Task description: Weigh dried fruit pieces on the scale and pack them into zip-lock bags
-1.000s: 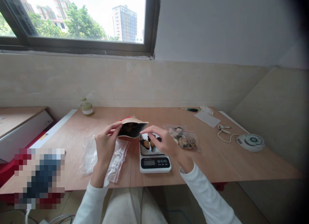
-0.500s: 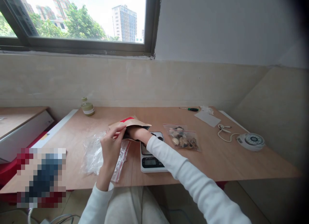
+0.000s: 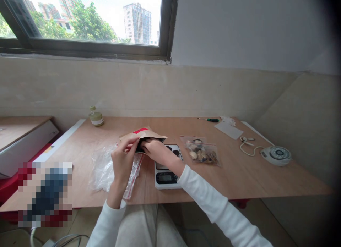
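A brown paper bag (image 3: 148,133) with a red patch lies tilted, its dark mouth facing me. My left hand (image 3: 123,155) pinches the near edge of that mouth. Into the opening reaches my right hand (image 3: 156,149), whose fingertips are hidden inside, so their grip does not show. Below my right wrist stands a white digital kitchen scale (image 3: 166,186) with several dark pieces on its plate. To the scale's right are two zip bags (image 3: 204,155) holding pale and brown dried pieces that look like mushrooms. Clear plastic zip bags (image 3: 102,169) lie under and beside my left hand.
At the back left stands a small greenish bottle (image 3: 96,118). A screwdriver (image 3: 213,120) and a white sheet (image 3: 229,130) lie at the back right. Farther right sits a round white device (image 3: 277,154) with a cable. A blurred-out patch (image 3: 46,193) covers the front left corner.
My right hand has drawn partly back out of the paper bag, so more of its back and wrist shows. My left hand keeps its hold on the bag's edge.
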Tool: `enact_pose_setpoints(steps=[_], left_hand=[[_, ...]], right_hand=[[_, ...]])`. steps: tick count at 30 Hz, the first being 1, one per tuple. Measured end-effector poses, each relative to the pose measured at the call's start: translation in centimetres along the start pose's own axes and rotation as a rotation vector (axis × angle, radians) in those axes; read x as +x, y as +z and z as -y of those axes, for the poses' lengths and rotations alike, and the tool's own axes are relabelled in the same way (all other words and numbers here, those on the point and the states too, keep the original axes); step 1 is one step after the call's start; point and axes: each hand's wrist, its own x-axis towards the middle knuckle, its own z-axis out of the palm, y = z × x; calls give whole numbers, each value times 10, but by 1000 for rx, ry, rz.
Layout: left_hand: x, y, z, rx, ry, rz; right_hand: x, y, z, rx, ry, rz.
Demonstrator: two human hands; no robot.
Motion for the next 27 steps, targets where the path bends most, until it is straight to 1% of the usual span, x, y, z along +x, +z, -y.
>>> enact_pose_setpoints(steps=[2, 3, 5, 6, 7, 9, 11, 12, 13, 14, 16, 19, 21, 24, 27], left_hand=[[2, -1, 1, 16, 0, -15], [3, -2, 1, 29, -3, -22], [6, -4, 2, 51, -10, -31], [7, -5, 2, 58, -14, -32], [9, -5, 2, 63, -18, -30], [11, -7, 2, 67, -25, -26], [11, -7, 1, 68, -28, -24], [11, -7, 1, 67, -25, -21], [11, -7, 1, 66, -18, -18], [10, -8, 1, 66, -11, -16], [10, -8, 2, 64, -5, -15], [11, -9, 3, 61, -17, -11], [12, -10, 4, 57, -23, -5], [12, -10, 5, 50, -18, 0], [11, -10, 4, 42, -9, 6]], right_hand=[[-15, -10, 6, -17, -65, -59], [-24, -14, 7, 15, -87, -108], [-41, -21, 3, 151, -67, -238], [-49, -22, -3, 226, -18, -310], [-55, -20, -13, 289, 57, -379], [-62, -13, -43, 355, 271, -482], [-63, 1, -79, 436, 519, -497], [-61, 8, -97, 480, 621, -470], [-60, 16, -113, 493, 653, -439], [-58, 23, -126, 501, 665, -414], [-58, 34, -142, 512, 647, -357], [-63, 42, -148, 536, 594, -278], [-67, 41, -145, 545, 563, -246], [-69, 26, -137, 528, 529, -264], [-65, -6, -115, 492, 439, -394]])
